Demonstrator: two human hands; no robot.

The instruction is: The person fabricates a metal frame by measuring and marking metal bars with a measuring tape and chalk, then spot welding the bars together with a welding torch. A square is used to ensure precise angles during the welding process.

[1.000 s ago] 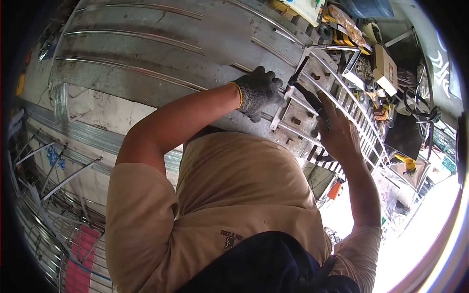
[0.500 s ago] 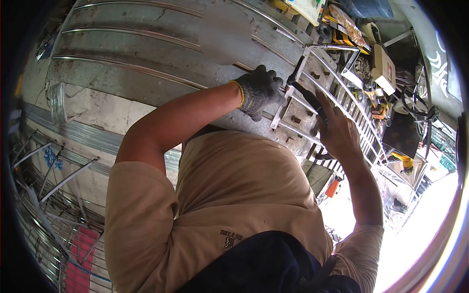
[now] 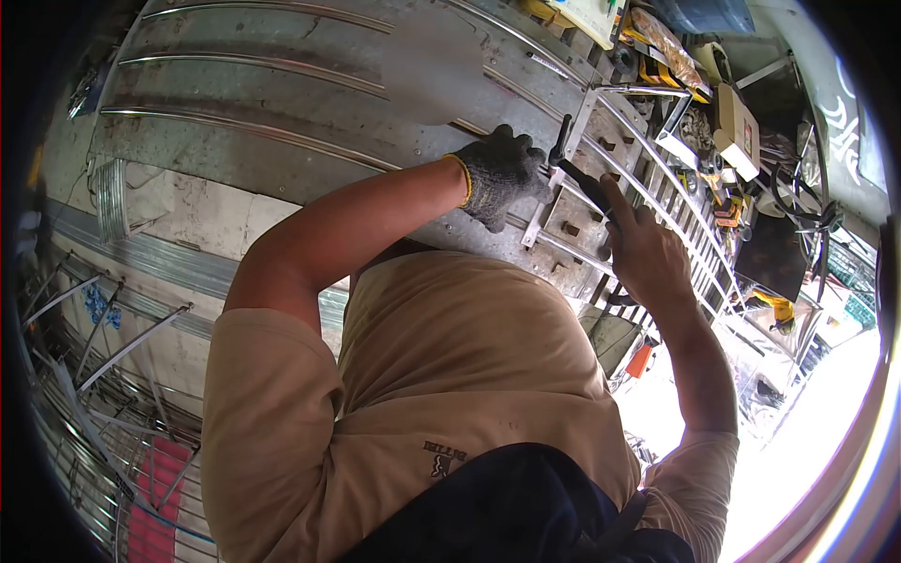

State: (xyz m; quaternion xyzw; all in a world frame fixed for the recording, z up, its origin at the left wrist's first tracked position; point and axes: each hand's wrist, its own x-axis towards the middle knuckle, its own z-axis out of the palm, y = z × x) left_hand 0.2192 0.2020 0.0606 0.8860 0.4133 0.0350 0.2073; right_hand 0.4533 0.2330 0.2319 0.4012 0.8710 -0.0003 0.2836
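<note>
My right hand [image 3: 650, 253] is bare and wrapped round the black handle of a TIG welding torch [image 3: 589, 188]. The torch's head, with its long back cap pointing away from me, sits over a joint at a flat metal bar [image 3: 537, 223]. On my left hand [image 3: 502, 178] is a dark grey knitted glove with a yellow cuff. Its fingers curl down over a shiny metal tube [image 3: 347, 156] close to the torch tip; the fingertips' exact grip is partly hidden. The tube runs leftward along the steel table [image 3: 282, 155].
Parallel tubes [image 3: 253, 61] lie across the table. To the right stands a barred metal frame [image 3: 680, 220], with a cardboard box [image 3: 737, 133] and cluttered tools behind it. Wire racks [image 3: 103, 413] and a pink sheet [image 3: 158, 497] are at lower left.
The torch and my right hand have shifted slightly, and the torch's back cap has tipped a little. My left hand stays in about the same place.
</note>
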